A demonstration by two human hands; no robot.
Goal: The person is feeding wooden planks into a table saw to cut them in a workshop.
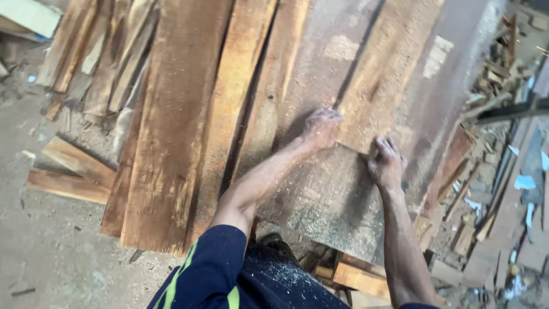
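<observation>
Pressing a sawdust-covered plank (pixel 374 97) flat on the tabletop (pixel 326 200), the left hand (pixel 320 127) rests open at its near corner, while the right hand (pixel 387 163) curls its fingers (pixel 390 144) over the end edge. Next comes, seemingly, a steady, even push forward.

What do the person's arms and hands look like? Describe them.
Both forearms are bare and dusted with sawdust, as are the left hand and right hand. The left arm has a short dark-navy sleeve with bright green stripes. No gloves, no visible jewellery.
</observation>
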